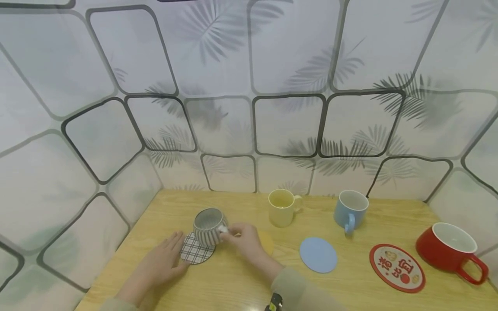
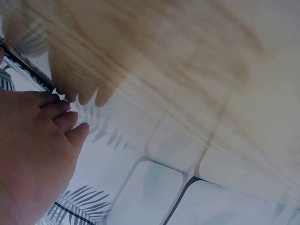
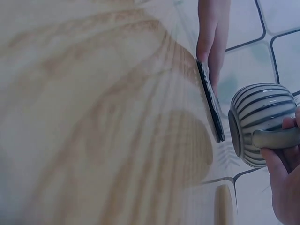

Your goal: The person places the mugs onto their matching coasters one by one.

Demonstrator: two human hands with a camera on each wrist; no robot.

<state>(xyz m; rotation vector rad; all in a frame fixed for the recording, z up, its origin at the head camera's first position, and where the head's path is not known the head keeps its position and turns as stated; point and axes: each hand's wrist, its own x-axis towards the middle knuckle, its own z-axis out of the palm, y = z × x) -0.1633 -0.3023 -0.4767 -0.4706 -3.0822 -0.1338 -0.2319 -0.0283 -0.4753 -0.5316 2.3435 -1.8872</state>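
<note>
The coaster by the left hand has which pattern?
The coaster: dark plaid lines on white, clearest in the head view.

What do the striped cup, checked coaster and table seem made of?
Striped cup: probably glazed ceramic, from its glossy highlights. Checked coaster: matte, perhaps fabric or rubber; the pattern leaves that open. Table: wood or laminate, with grain lines and shiny reflections.

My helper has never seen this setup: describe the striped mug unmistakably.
On the wooden table, find the plaid coaster toward the left. Just above it, the right hand holds the striped mug by its handle. Its dark stripes set it apart from the unstriped yellow mug, blue mug and red mug.
</note>
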